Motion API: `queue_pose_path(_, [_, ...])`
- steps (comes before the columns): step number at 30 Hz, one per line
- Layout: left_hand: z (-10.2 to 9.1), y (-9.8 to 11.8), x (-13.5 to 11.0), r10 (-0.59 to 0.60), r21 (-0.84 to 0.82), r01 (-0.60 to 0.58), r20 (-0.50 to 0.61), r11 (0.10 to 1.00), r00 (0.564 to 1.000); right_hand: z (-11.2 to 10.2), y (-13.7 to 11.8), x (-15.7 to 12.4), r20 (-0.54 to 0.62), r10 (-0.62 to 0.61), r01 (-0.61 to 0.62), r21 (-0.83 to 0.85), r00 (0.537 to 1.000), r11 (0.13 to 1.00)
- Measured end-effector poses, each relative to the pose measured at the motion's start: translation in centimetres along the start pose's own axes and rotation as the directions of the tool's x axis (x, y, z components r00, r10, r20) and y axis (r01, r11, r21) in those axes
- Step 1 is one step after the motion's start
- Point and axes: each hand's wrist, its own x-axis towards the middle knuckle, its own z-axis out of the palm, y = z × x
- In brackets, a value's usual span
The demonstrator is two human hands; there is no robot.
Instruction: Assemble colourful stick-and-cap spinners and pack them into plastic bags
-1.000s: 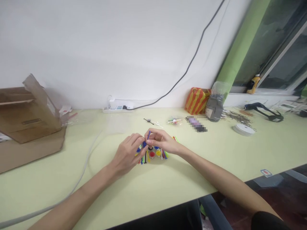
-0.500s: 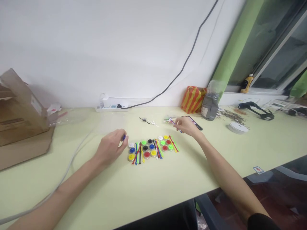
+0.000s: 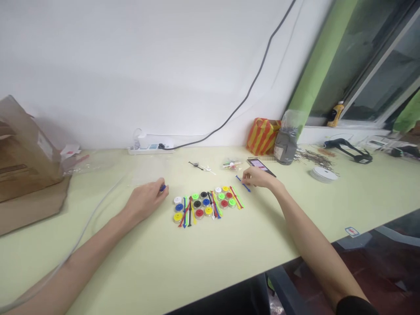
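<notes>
Left hand [image 3: 145,202] pinching a small blue plastic piece [image 3: 162,188], fingers together; right hand [image 3: 261,177] curled, fingers together, just beside a thin blue plastic stick [image 3: 243,183]! Between them, rows of round coloured plastic discs [image 3: 202,203], open pale-green tabletop [image 3: 210,258] running to the front edge, and behind, a clear plastic bag [image 3: 232,165] holding small coloured bits.

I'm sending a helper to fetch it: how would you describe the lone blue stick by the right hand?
On the pale green table, below the orange-and-yellow striped bag, a thin blue stick lies beside the fingertips of the right hand. Unlike the other sticks among the round coloured discs, it lies alone.
</notes>
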Motion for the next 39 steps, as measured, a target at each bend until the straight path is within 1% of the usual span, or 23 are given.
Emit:
queue_pose_path(4, [0.2, 0.0, 0.1, 0.004, -0.007, -0.004, 0.013, 1.000, 1.000, 0.6, 0.2, 0.7, -0.044, -0.039, 0.035, -0.080, 0.998, 0.996])
queue_pose_path(11, [0.1, 0.2, 0.0, 0.020, -0.013, -0.019, 0.033, 1.000, 0.999, 1.1, -0.3, 0.5, -0.100, -0.075, 0.063, -0.119, 0.992, 0.991])
queue_pose_path(15, [0.1, 0.3, 0.0, 0.022, -0.022, -0.022, 0.020, 1.000, 1.000, 1.0, -0.4, 0.3, -0.070, -0.105, 0.098, -0.100, 0.992, 0.990])
queue_pose_path(19, [0.1, 0.3, 0.0, 0.023, -0.030, -0.023, 0.012, 0.999, 1.000, 0.4, 0.0, 0.3, -0.040, -0.118, 0.116, -0.062, 0.992, 0.991])
queue_pose_path(23, [0.1, 0.3, 0.0, 0.021, -0.018, -0.021, 0.025, 1.000, 0.999, 0.0, 0.5, 0.1, -0.008, -0.080, 0.080, -0.021, 0.997, 0.997])
queue_pose_path(26, [0.2, 0.3, 0.0, 0.022, -0.022, -0.022, 0.029, 1.000, 0.999, 0.3, 0.4, 0.1, 0.028, -0.039, 0.040, -0.040, 0.999, 0.998])
queue_pose_path(30, [0.2, 0.3, 0.0, 0.022, -0.011, -0.022, 0.036, 1.000, 0.999, 0.9, -0.1, 0.4, -0.001, -0.053, 0.052, -0.083, 0.999, 0.995])
queue_pose_path(35, [0.1, 0.3, 0.0, 0.029, -0.021, -0.028, 0.036, 0.999, 0.999, 1.0, -0.4, 0.4, -0.051, -0.094, 0.090, -0.076, 0.994, 0.993])
queue_pose_path(39, [0.1, 0.2, 0.0, 0.031, -0.033, -0.030, 0.040, 0.999, 0.999, 1.0, -0.6, 0.2, -0.051, -0.133, 0.130, -0.044, 0.990, 0.990])
